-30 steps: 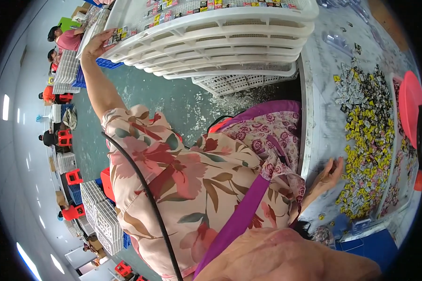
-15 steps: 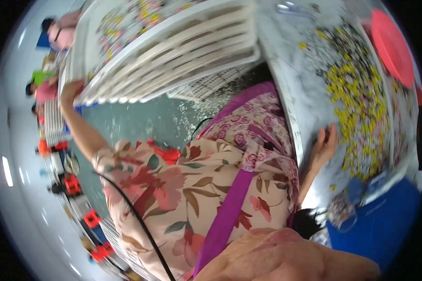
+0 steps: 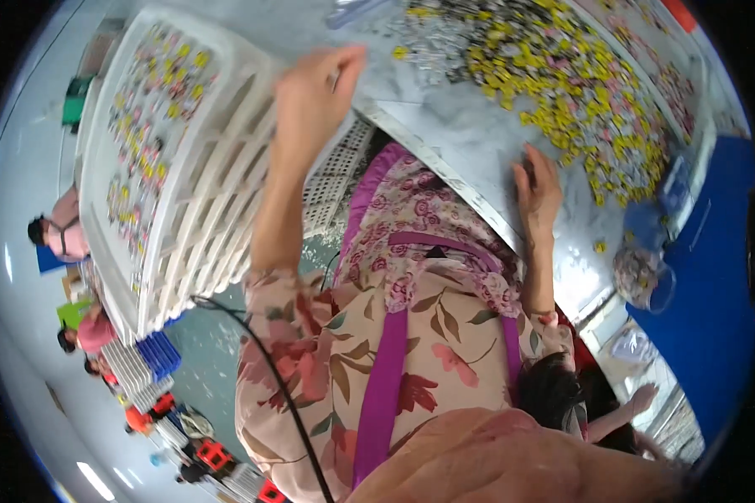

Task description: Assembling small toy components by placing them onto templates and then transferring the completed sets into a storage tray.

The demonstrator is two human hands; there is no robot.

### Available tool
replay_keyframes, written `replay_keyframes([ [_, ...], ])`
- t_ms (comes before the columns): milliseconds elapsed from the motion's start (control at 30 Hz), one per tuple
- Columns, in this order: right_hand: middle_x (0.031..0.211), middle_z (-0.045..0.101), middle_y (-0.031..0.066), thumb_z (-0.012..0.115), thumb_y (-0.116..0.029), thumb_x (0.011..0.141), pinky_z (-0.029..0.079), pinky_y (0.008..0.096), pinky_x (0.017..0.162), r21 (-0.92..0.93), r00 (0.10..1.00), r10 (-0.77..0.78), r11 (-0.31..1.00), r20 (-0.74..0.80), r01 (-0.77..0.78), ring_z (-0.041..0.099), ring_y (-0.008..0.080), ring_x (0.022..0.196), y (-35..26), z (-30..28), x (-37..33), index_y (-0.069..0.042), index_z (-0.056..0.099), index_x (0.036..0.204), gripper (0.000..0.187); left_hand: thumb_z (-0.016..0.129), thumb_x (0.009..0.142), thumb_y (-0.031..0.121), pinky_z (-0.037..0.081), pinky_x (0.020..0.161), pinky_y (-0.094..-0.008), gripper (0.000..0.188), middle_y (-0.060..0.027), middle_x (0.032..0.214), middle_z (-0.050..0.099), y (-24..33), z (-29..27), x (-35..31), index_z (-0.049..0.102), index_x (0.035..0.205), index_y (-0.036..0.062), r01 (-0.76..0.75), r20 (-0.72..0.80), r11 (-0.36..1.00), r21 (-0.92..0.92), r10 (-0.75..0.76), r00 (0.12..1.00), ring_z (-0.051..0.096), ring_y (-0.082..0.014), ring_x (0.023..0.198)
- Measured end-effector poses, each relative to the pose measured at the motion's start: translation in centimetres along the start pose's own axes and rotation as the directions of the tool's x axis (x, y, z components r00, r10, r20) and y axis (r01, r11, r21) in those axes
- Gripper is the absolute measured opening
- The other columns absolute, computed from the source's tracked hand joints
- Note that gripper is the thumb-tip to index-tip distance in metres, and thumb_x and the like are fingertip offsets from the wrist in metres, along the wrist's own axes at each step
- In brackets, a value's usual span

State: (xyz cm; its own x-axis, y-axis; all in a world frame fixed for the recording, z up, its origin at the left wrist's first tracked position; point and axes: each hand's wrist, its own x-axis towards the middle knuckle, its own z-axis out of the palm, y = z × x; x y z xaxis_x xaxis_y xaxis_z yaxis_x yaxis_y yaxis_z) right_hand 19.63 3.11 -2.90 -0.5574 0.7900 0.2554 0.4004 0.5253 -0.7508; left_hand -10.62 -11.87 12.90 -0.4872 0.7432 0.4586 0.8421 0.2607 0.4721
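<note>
My left hand (image 3: 315, 96) is raised between the stacked trays and the table, its bent fingers slightly blurred. A small gap shows between thumb and fingers, and nothing is visible in them. On the marbled tabletop (image 3: 445, 126), my right hand (image 3: 541, 189) lies with fingers apart and loosely curled, holding nothing. Close beyond it spreads a heap of small yellow, pink, black and silvery pieces (image 3: 554, 92), too small to name. At left, the top white slotted tray (image 3: 172, 243) carries scattered pieces of similar colours.
A clear jar (image 3: 637, 277) of small pieces lies by the table's right end, beside a blue surface (image 3: 705, 293). Another person's arm (image 3: 617, 419) shows at lower right. Blue crates (image 3: 158, 354) and co-workers sit farther left. A black cable (image 3: 268, 352) crosses my front.
My left hand has left the tray's edge and swung right, over toward the table. The view has turned, so the trays now appear farther left. My right hand stays by the heap.
</note>
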Motion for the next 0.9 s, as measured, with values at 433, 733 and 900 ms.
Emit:
replay_keyframes([
  [433, 0.113, 0.067, 0.0133, 0.071, -0.007, 0.086, 0.053, 0.0366, 0.080, 0.112, 0.997, -0.070, 0.991, -0.045, 0.074, 0.063, 0.0322, 0.098, -1.4, -0.1, 0.8, -0.004, 0.067, 0.117, 0.032, 0.064, 0.085, 0.020, 0.053, 0.074, -0.0483, 0.018, -0.0167, 0.088, 0.068, -26.6, 14.1, 10.2, 0.075, 0.096, 0.0108, -0.228, 0.030, 0.789, 0.570, 0.257, 0.966, 0.066, -0.0355, 0.085],
  [733, 0.113, 0.067, 0.0113, 0.071, -0.007, 0.085, 0.053, 0.0377, 0.080, 0.072, 0.990, -0.116, 0.990, -0.075, 0.122, 0.063, 0.0312, 0.099, -0.4, -0.1, 0.6, -0.006, 0.067, 0.115, 0.030, 0.073, 0.080, 0.025, 0.053, 0.068, -0.0420, 0.014, -0.0106, 0.081, 0.074, -24.8, 13.0, 11.6, 0.079, 0.086, 0.0142, -0.052, -0.001, 0.796, 0.604, 0.066, 0.998, 0.070, -0.0285, 0.074],
  [900, 0.112, 0.067, 0.0112, 0.070, -0.005, 0.085, 0.053, 0.0389, 0.082, 0.096, 0.992, -0.101, 0.990, -0.078, 0.108, 0.062, 0.0322, 0.100, -0.5, 0.3, 0.4, -0.007, 0.067, 0.116, 0.031, 0.080, 0.075, 0.030, 0.052, 0.064, -0.0408, 0.020, -0.0096, 0.081, 0.074, -23.2, 11.5, 11.5, 0.079, 0.085, 0.0128, 0.071, -0.045, 0.849, 0.524, -0.056, 0.997, 0.069, -0.0264, 0.071],
])
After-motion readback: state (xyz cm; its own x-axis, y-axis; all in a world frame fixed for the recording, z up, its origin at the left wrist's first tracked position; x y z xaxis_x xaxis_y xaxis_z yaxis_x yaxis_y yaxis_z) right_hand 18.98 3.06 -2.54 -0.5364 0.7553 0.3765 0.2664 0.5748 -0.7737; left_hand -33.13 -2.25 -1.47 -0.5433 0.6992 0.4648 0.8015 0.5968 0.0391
